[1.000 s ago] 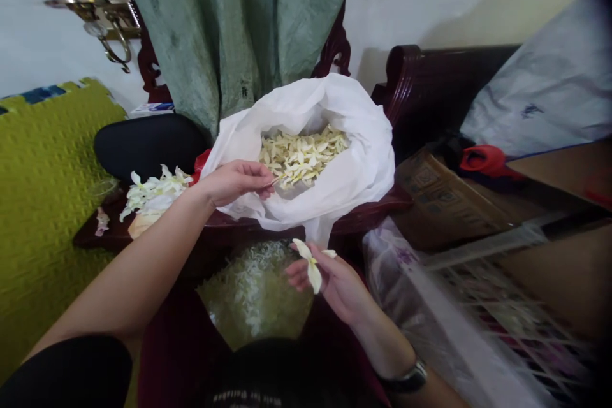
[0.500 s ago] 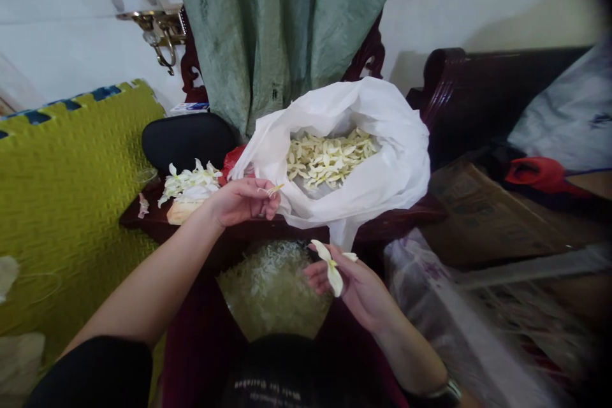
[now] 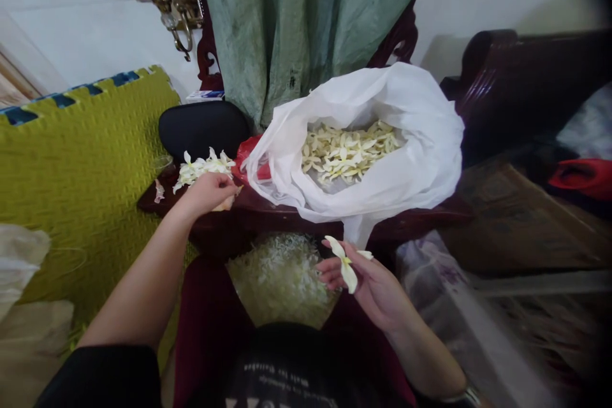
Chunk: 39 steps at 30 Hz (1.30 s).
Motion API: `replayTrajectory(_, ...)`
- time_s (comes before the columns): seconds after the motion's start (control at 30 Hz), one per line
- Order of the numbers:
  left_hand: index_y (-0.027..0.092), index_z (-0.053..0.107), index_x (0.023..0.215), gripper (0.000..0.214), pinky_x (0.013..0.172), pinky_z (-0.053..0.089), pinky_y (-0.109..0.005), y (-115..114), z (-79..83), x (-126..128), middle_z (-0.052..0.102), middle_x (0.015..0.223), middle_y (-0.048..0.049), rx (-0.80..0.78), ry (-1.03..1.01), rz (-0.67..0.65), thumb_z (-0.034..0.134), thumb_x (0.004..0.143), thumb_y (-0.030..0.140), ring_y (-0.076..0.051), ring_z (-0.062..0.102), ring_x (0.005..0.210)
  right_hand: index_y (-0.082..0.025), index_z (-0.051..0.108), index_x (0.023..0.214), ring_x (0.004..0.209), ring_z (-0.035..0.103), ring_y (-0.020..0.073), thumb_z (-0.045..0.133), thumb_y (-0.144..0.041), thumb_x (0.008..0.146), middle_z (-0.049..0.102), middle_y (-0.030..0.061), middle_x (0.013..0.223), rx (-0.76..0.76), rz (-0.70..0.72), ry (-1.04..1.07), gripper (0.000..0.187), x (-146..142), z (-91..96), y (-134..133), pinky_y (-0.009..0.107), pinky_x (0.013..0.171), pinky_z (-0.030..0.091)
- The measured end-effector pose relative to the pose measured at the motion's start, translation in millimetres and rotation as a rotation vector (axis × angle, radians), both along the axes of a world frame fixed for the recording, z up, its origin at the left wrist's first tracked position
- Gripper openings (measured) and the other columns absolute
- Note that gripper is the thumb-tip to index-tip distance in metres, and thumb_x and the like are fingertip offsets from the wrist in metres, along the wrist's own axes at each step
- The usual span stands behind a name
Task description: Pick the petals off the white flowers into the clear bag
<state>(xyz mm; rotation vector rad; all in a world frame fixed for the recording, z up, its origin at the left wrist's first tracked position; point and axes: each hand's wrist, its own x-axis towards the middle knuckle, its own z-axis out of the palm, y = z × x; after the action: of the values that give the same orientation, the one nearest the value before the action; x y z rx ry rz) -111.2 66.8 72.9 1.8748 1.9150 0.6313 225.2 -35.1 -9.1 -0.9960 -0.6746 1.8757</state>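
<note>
A white plastic bag [image 3: 411,159] lies open on a dark red wooden table [image 3: 421,220], filled with pale yellow flower pieces [image 3: 349,150]. My left hand [image 3: 208,192] is closed in a pinch on a thin yellowish flower bit, right beside a small pile of white flowers [image 3: 203,167] on the table's left end. My right hand [image 3: 368,280] is lower, near my lap, with its fingers curled round a white flower [image 3: 345,262]. Below the table's edge sits a heap of shredded white and green petals [image 3: 282,274].
A yellow-green foam mat [image 3: 81,159] stands at the left. A black cushion [image 3: 203,127] and a green curtain [image 3: 306,25] are behind the table. Dark wooden furniture [image 3: 516,83], a cardboard box [image 3: 516,217] and a red object [image 3: 581,177] crowd the right side.
My left hand has pulled away from the bag's mouth and moved left to the pile of white flowers, still pinching a small piece. My right hand keeps the white flower.
</note>
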Motion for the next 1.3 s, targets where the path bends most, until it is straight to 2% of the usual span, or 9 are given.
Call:
replayTrajectory(0.13, 0.021, 0.073, 0.081, 0.026, 0.068, 0.046, -0.031, 2.0, -24.5, 17.2, 0.076, 0.086, -0.0092, -0.074, 0.42, 0.012, 0.056, 0.088, 0.04, -0.026, 0.07, 0.082, -0.013, 0.072, 0.112, 0.063, 0.073, 0.021, 0.079, -0.051, 0.081, 0.08, 0.0145, 0.081, -0.005, 0.004, -0.003, 0.05, -3.7, 2.1, 0.2, 0.029, 0.058, 0.055)
replayTrajectory(0.3, 0.015, 0.075, 0.099, 0.034, 0.086, 0.05, -0.042, 15.2, -41.0, 36.5, 0.075, 0.107, -0.0237, -0.084, 0.525, 0.102, 0.048, 0.094, 0.034, -0.039, 0.07, 0.105, -0.013, 0.071, 0.113, 0.063, 0.073, 0.0209, 0.077, -0.049, 0.084, 0.08, 0.0149, 0.08, -0.008, 0.019, 0.01, 0.047, -7.6, 4.5, -1.4, 0.028, 0.057, 0.056)
replayTrajectory(0.53, 0.015, 0.076, 0.102, 0.041, 0.088, 0.05, -0.044, 9.0, -15.2, 26.3, 0.075, 0.11, -0.0221, -0.043, 0.538, 0.192, 0.039, 0.099, 0.033, -0.038, 0.07, 0.106, -0.015, 0.073, 0.112, 0.07, 0.076, 0.0209, 0.073, -0.047, 0.089, 0.082, 0.013, 0.088, 0.015, -0.024, 0.05, 0.04, -9.5, 1.2, -1.8, 0.028, 0.062, 0.058)
replayTrajectory(0.67, 0.018, 0.075, 0.103, 0.037, 0.088, 0.052, -0.038, -26.3, -13.7, 39.5, 0.077, 0.104, -0.0131, 0.227, 0.185, 0.018, 0.046, 0.1, 0.041, -0.03, 0.07, 0.099, -0.019, 0.074, 0.114, 0.093, 0.078, 0.024, 0.062, -0.049, 0.095, 0.081, 0.013, 0.108, 0.028, -0.07, 0.158, 0.037, -17.7, 7.5, 4.7, 0.035, 0.083, 0.062)
replayTrajectory(0.83, 0.016, 0.06, 0.137, 0.058, 0.108, 0.047, -0.047, -73.7, -58.6, 97.8, 0.064, 0.134, -0.0188, 0.504, -0.199, -0.533, 0.067, 0.089, 0.047, -0.032, 0.059, 0.126, -0.02, 0.076, 0.111, 0.119, 0.07, 0.025, 0.058, -0.051, 0.097, 0.077, 0.0093, 0.123, 0.079, -0.067, 0.317, 0.039, -42.5, 23.1, 17.2, 0.041, 0.106, 0.055)
replayTrajectory(0.9, 0.017, 0.045, 0.15, 0.077, 0.119, 0.035, -0.056, -80.9, -75.4, 117.9, 0.05, 0.151, -0.022, 0.594, -0.221, -0.529, 0.072, 0.086, 0.049, -0.037, 0.043, 0.144, -0.022, 0.077, 0.106, 0.122, 0.068, 0.0263, 0.064, -0.052, 0.092, 0.078, 0.0078, 0.119, 0.104, -0.073, 0.326, 0.035, -53.7, 26.0, 20.3, 0.042, 0.106, 0.055)
replayTrajectory(1.0, 0.021, 0.046, 0.149, 0.064, 0.123, 0.029, -0.056, -78.7, -85.3, 137.4, 0.05, 0.153, -0.0185, 0.584, -0.354, -0.404, 0.066, 0.093, 0.043, -0.034, 0.039, 0.149, -0.024, 0.077, 0.105, 0.122, 0.066, 0.0271, 0.076, -0.049, 0.083, 0.078, 0.0055, 0.112, 0.124, -0.105, 0.317, 0.033, -69.1, 23.6, 20.1, 0.042, 0.105, 0.055)
replayTrajectory(1.17, 0.021, 0.065, 0.106, 0.017, 0.112, 0.043, -0.046, -65.7, -71.3, 160.6, 0.069, 0.13, -0.0119, 0.396, -0.805, -0.201, 0.059, 0.096, 0.033, -0.027, 0.06, 0.127, -0.024, 0.076, 0.101, 0.12, 0.067, 0.0259, 0.084, -0.033, 0.072, 0.079, 0.0026, 0.104, 0.17, -0.246, 0.26, 0.031, -87.7, 13.7, 14.0, 0.041, 0.109, 0.052)
replayTrajectory(1.3, 0.021, 0.052, 0.083, 0.022, 0.091, 0.052, -0.036, -56.5, -60.9, 175.9, 0.076, 0.11, -0.0096, 0.295, -1.112, -0.118, 0.061, 0.096, 0.036, -0.021, 0.071, 0.097, -0.028, 0.073, 0.113, 0.131, 0.061, 0.0244, 0.08, -0.037, 0.078, 0.076, 0.0008, 0.123, 0.205, -0.29, 0.288, 0.037, -90.6, 17.2, 12.6, 0.042, 0.114, 0.047)
